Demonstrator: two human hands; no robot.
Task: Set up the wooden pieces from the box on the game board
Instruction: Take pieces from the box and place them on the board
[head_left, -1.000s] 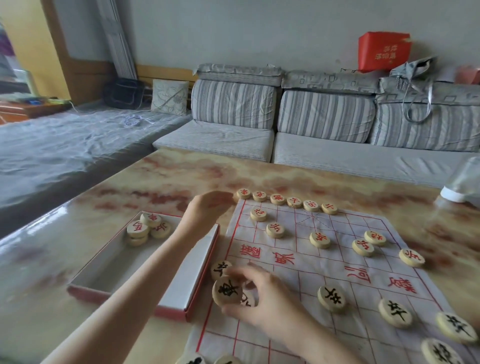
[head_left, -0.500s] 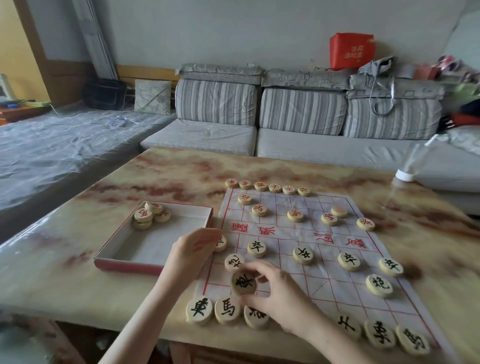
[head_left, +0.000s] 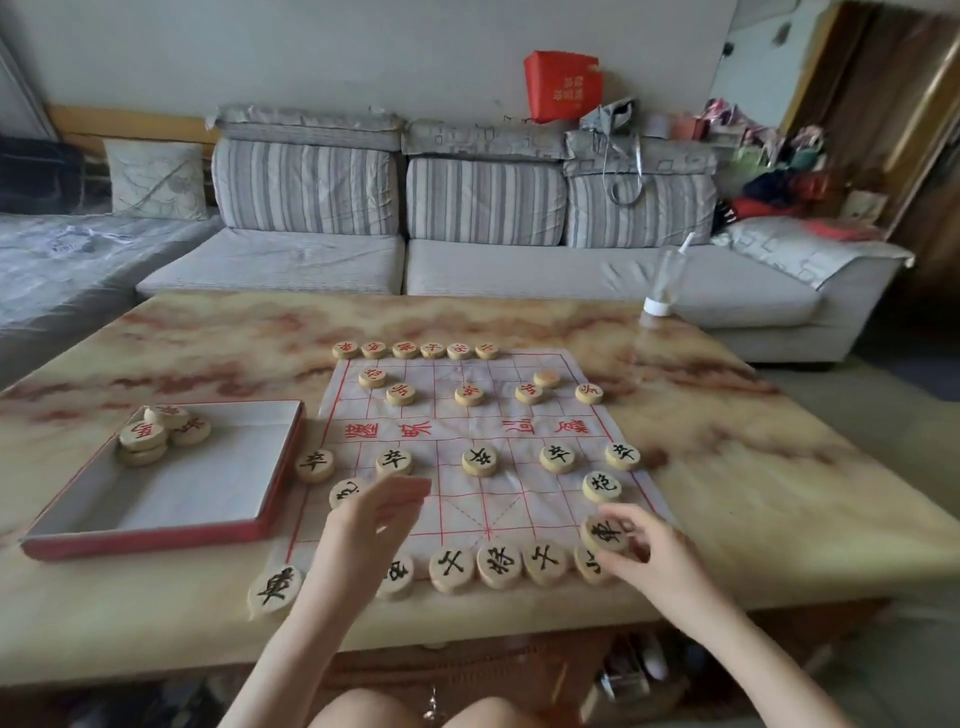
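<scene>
A white paper game board (head_left: 470, 488) with red grid lines lies on the marble-patterned table. Round wooden pieces with black characters line its near rows; red-lettered pieces line the far rows. My right hand (head_left: 644, 553) holds a black-lettered wooden piece (head_left: 605, 532) just above the board's near right corner. My left hand (head_left: 371, 519) hovers over the near left part of the board, fingers apart and holding nothing. The red-edged box (head_left: 171, 483) sits left of the board with a few red-lettered pieces (head_left: 161, 431) stacked in its far corner.
A clear plastic cup (head_left: 665, 283) stands upside down at the table's far right edge. A grey striped sofa runs behind the table. The table's near edge lies just under my forearms, and my knees show below it.
My right hand carried the black-lettered piece from the board's near left to its near right corner. My left hand drifted right over the board. The camera view swung right and pulled back.
</scene>
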